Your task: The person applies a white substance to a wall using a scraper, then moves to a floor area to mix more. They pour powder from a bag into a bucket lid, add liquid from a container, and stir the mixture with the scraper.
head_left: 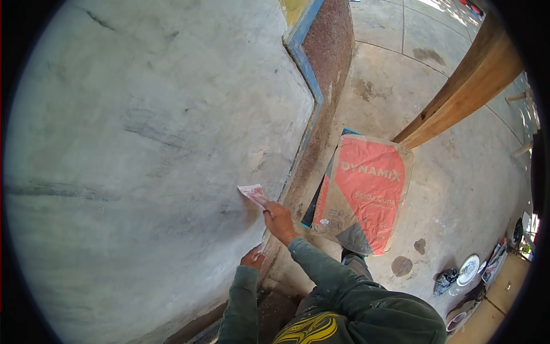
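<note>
My right hand [279, 221] is closed round a pinkish-white, flat scraper-like piece [254, 194], whose pale far edge lies at the grey wall [160, 143]. My left hand [253, 258] is lower down, close to the wall's bottom edge. Its fingers are bent round something small and whitish that I cannot make out. Both sleeves are dark green. A rough patch with a tan mark shows on the wall just above the piece.
A red and brown paper sack [372, 195] lies flat on the concrete floor [395, 86] to the right. Behind it stands a wooden post [458, 86]. A blue-edged ledge [309, 69] borders the wall. At the lower right are a white round lid [468, 270] and a black plastic bag [445, 281].
</note>
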The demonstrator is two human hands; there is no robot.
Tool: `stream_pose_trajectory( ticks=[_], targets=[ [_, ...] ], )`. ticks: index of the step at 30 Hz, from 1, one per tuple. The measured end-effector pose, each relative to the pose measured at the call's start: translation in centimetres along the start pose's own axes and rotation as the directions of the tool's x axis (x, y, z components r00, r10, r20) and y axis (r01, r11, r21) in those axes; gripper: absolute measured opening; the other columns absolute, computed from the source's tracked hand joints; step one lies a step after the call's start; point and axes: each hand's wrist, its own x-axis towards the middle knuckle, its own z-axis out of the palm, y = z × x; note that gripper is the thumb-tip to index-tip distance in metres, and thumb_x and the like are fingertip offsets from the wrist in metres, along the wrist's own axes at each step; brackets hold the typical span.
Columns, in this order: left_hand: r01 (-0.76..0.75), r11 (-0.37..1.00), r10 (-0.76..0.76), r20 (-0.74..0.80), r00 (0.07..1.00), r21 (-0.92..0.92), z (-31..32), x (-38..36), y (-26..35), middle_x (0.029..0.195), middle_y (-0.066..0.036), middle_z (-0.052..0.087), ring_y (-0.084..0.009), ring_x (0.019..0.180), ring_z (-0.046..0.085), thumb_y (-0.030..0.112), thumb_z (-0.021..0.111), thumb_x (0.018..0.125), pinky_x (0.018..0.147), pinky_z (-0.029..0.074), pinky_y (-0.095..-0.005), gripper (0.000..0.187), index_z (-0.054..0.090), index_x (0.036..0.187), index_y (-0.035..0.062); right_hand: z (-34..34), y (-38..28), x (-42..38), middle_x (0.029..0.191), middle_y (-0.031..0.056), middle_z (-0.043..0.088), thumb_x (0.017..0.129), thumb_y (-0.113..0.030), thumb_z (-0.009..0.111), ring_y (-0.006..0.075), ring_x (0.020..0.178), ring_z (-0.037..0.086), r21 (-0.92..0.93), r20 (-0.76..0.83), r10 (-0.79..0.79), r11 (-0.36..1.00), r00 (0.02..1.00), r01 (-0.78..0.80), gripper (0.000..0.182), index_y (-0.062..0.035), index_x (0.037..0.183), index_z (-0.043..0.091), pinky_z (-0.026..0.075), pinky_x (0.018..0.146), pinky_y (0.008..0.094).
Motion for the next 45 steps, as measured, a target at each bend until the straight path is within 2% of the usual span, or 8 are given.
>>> stream_pose_trajectory(
  ticks=[3,9,18,24,27,32,37,45],
  targets=[
    [0.035,0.996,-0.03,-0.058,0.998,0.087,0.2,-0.1,0.2,0.126,-0.015,0.062,-0.0259,0.116,0.06,0.016,0.064,0.088,0.098,0.046,-0.0347,0.048,0.054,0.134,0.0065,-3.1,-0.8,3.3,0.082,0.0226,0.064,0.085,-0.011,0.058,0.0395,0.08,0.063,0.152,-0.221,0.344,0.936,0.913,-0.316,0.017,-0.0006,0.098,0.063,0.049,0.071,0.0404],
    [0.233,0.972,-0.232,-0.01,0.973,0.023,1.8,-3.2,-4.5,0.126,-0.013,0.061,-0.0241,0.116,0.057,0.021,0.066,0.086,0.098,0.043,-0.0321,0.051,0.054,0.135,0.0084,-1.8,4.9,9.3,0.09,0.0174,0.069,0.083,-0.016,0.061,0.0292,0.082,0.066,0.327,-0.069,0.513,0.822,0.855,-0.466,0.026,-0.0014,0.103,0.067,0.048,0.077,0.0362],
    [0.223,0.973,-0.225,0.034,0.974,0.057,4.0,-8.0,-13.0,0.133,-0.017,0.056,-0.0297,0.119,0.057,0.021,0.063,0.086,0.1,0.045,-0.0377,0.053,0.051,0.137,0.0123,-1.5,-0.1,9.0,0.09,0.0038,0.069,0.087,-0.009,0.059,0.0104,0.079,0.059,0.356,-0.044,0.326,0.888,0.944,-0.29,0.024,0.0012,0.107,0.066,0.047,0.073,0.0259],
    [0.269,0.957,-0.274,0.034,0.961,0.108,4.9,-8.6,-10.4,0.127,-0.017,0.06,-0.0315,0.111,0.061,0.024,0.063,0.087,0.097,0.046,-0.0392,0.057,0.048,0.14,0.0123,-0.1,-4.0,6.2,0.092,0.0126,0.07,0.085,-0.002,0.057,0.0168,0.084,0.066,0.293,-0.128,0.12,0.953,0.985,-0.078,0.03,-0.0023,0.114,0.064,0.049,0.076,0.03],
    [0.249,0.963,-0.255,0.045,0.966,0.102,5.7,-7.8,-9.2,0.127,-0.016,0.061,-0.0309,0.105,0.064,0.023,0.063,0.087,0.093,0.049,-0.0387,0.056,0.048,0.14,0.0144,-0.2,-4.7,4.2,0.097,0.0215,0.066,0.081,0.002,0.054,0.0403,0.092,0.063,0.106,0.011,0.089,0.99,0.996,-0.09,0.034,-0.0054,0.112,0.064,0.051,0.078,0.0393],
    [0.259,0.964,-0.262,0.056,0.963,0.054,5.5,-6.6,-7.8,0.133,-0.017,0.056,-0.0294,0.115,0.058,0.021,0.062,0.089,0.097,0.046,-0.0376,0.055,0.047,0.141,0.0124,-2.9,-3.6,5.1,0.09,0.0215,0.066,0.083,0.0,0.054,0.041,0.085,0.063,0.317,-0.023,0.1,0.945,0.995,-0.088,0.025,-0.0046,0.105,0.064,0.049,0.073,0.0408],
    [0.232,0.972,-0.233,0.019,0.972,0.035,5.1,-7.3,-8.6,0.137,-0.018,0.052,-0.0276,0.126,0.051,0.02,0.061,0.09,0.105,0.039,-0.0371,0.054,0.047,0.141,0.0108,-2.8,-1.4,10.4,0.089,0.0217,0.065,0.082,0.0,0.055,0.0421,0.084,0.062,0.102,-0.29,0.086,0.993,0.953,-0.058,0.024,-0.0043,0.104,0.064,0.049,0.072,0.0408],
    [0.303,0.939,-0.323,0.12,0.939,0.161,6.4,-8.7,-10.7,0.133,-0.02,0.056,-0.0321,0.112,0.061,0.025,0.065,0.085,0.098,0.046,-0.0401,0.058,0.049,0.139,0.0132,-2.2,0.1,4.6,0.089,0.0181,0.065,0.083,0.004,0.055,0.0329,0.083,0.066,0.033,-0.02,-0.055,0.998,0.998,0.056,0.034,-0.0093,0.112,0.065,0.05,0.072,0.0355]
  ],
)
